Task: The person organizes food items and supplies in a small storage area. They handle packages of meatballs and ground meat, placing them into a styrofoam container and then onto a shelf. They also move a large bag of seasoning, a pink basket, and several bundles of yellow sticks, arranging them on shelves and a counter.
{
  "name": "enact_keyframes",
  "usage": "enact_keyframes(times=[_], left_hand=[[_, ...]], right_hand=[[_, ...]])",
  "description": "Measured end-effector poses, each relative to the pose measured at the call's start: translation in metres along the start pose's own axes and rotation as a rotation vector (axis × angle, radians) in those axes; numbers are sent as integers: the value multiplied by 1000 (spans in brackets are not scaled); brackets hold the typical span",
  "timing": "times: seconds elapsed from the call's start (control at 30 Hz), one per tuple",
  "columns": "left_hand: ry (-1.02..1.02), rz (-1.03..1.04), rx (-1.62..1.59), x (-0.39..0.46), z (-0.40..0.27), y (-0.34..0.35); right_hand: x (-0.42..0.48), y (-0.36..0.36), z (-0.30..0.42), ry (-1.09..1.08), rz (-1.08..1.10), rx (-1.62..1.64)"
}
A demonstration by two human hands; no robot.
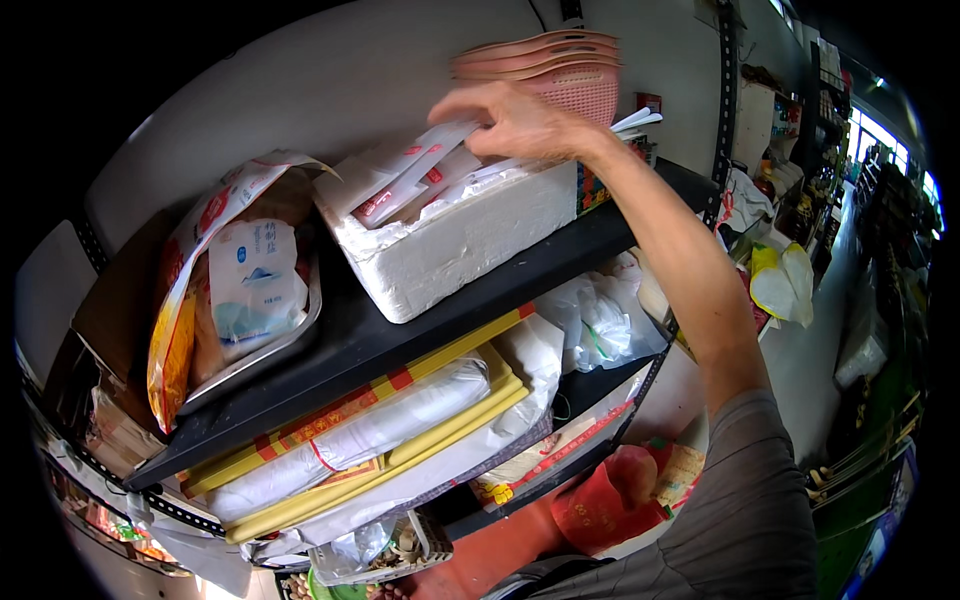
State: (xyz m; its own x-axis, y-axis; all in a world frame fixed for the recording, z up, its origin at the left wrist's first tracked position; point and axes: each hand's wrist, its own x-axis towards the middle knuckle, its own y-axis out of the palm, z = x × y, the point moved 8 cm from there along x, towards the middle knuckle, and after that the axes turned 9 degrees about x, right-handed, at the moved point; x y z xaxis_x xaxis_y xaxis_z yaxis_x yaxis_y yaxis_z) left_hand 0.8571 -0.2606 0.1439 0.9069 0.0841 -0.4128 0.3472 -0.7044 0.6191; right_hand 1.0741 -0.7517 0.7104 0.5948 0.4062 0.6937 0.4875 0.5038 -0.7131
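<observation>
My right hand (510, 124) reaches over a white polystyrene foam box (465, 240) on the top shelf. Its thumb and fingers are around the upper end of a flat white packet (420, 161) with red print. Similar packets (382, 204) lie slanted in the box, some sticking out over its worn rim. The palm and curled fingers hide part of the contents. A stack of pink perforated plastic baskets (577, 86) stands just behind the hand. My left hand is out of view.
Left of the box, a metal tray (311, 315) holds a white salt bag (255, 277) and an orange-and-white bag (176, 330). Yellow rolls (420, 442) and a plastic-wrapped white roll (360, 435) fill the shelf below. A perforated black post (726, 112) rises at right.
</observation>
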Motion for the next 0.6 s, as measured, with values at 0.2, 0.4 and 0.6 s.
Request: enact_keyframes(times=[0.2, 0.4, 0.6], left_hand=[[-4, 7, 11, 0, -2, -1], [-20, 2, 30, 2, 4, -1], [-16, 13, 18, -1, 3, 0]], right_hand=[[-5, -84, -9, -98, -311, -727], [-17, -96, -50, 50, -172, -741], [-24, -123, -43, 177, -314, -471]])
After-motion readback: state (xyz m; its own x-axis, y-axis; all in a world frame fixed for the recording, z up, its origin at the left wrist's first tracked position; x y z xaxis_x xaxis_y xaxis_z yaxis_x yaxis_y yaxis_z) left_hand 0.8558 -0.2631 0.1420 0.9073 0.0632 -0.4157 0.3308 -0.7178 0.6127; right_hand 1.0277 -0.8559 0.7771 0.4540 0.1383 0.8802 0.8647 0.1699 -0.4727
